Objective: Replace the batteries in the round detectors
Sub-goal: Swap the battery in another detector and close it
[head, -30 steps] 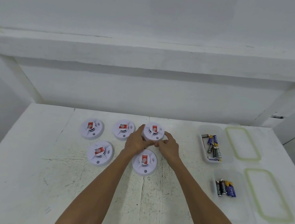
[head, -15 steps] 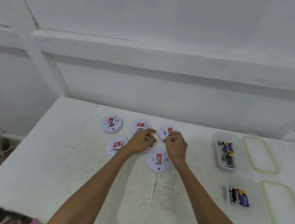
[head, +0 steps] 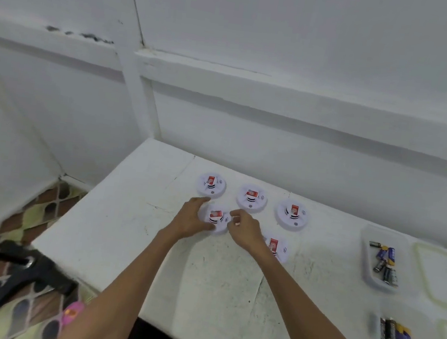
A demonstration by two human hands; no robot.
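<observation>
White round front-left detector [head: 217,222], red label, black slots

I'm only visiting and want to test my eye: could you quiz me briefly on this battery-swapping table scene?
1. How many round white plastic detectors with red stickers lie on the white table?
2. True or false: the left hand and right hand both reach the front-left detector.
3. The loose batteries lie in: A) clear plastic tubs; B) a black bag; C) a cardboard box.
Key: 1 five; 2 true; 3 A.
</observation>
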